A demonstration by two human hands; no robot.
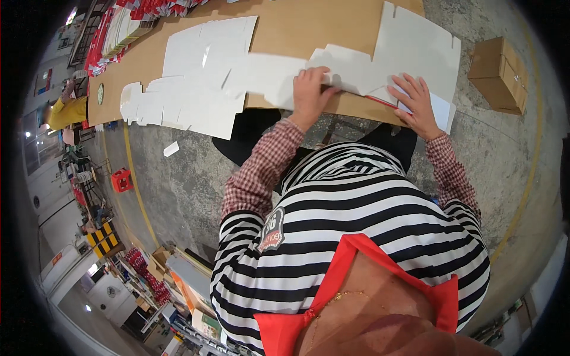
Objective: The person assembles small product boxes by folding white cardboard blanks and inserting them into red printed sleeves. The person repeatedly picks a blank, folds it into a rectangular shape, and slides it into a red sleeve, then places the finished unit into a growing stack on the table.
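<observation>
White carton blank (418,50) lay on brown table (297,26); left hand (309,98), half-curled, touched its near edge, grip unclear; right hand (419,108), fingers spread, rested atop, apparently steadying it.

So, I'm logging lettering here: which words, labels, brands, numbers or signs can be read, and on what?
Shield-shaped grey-and-red patch on the black-and-white striped shirt: bears lettering and numerals, not copied out here.
Red-and-white printed cardboard stacks: too small to read.
Brown cardboard box: side marks too blurred.
Flat white cardboard sheets: no readable print seen.
</observation>
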